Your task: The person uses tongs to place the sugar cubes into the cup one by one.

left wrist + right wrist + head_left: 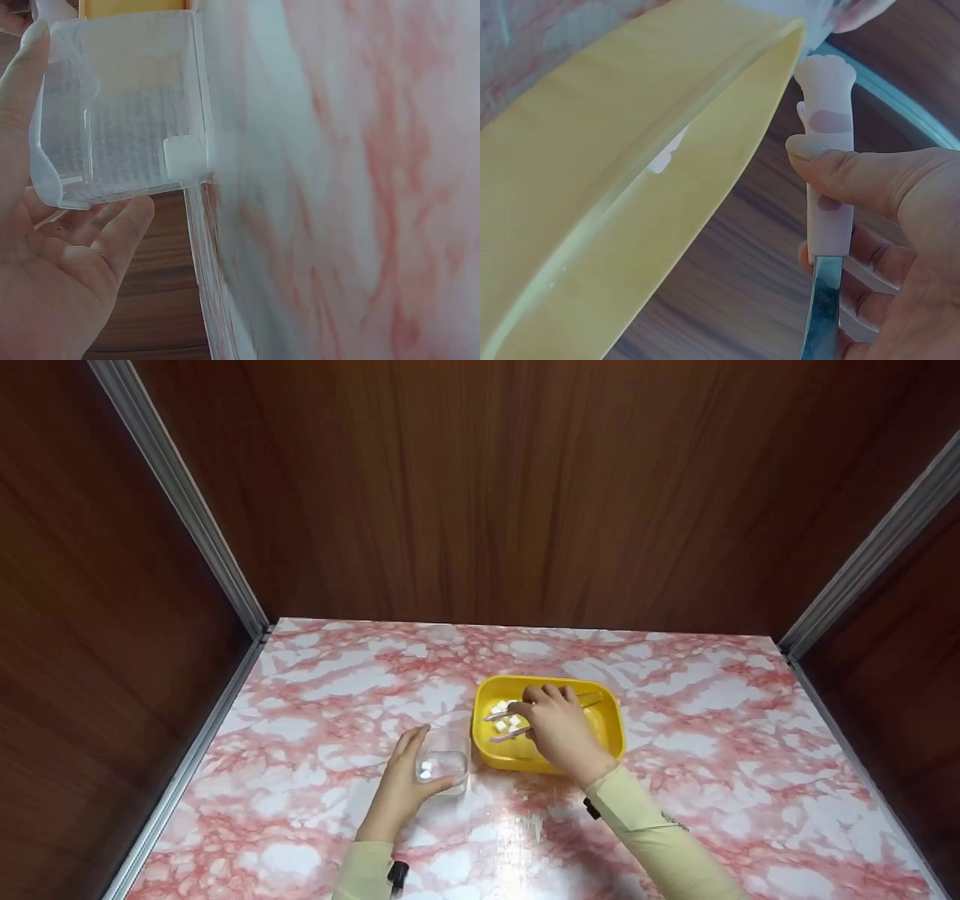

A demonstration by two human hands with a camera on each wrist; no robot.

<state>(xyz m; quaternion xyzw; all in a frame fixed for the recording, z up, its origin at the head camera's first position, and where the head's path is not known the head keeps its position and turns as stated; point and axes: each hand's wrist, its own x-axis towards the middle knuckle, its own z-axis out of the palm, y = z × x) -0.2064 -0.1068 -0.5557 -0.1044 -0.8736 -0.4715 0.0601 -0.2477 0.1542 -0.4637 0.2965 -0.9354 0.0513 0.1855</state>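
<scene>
In the head view my left hand (pixel 401 785) holds a small clear plastic container (pixel 454 789), thumb on the near side and fingers on the far side. Two white cubes (pixel 425 769) show inside it; the left wrist view shows a white cube (pixel 185 157) low against its wall. Over a yellow tub (pixel 547 766), my right hand (pixel 562 727) grips a pair of metal tongs (pixel 824 300) with pink paw-shaped ends. Those ends are spread apart above several white cubes (pixel 501 726) at the tub's left side.
The tub stands just right of the clear container on a red-and-white marbled table (pixel 337 675). Dark wood panels (pixel 480 495) rise behind and on both sides, with metal rails (pixel 187 495) along the corners.
</scene>
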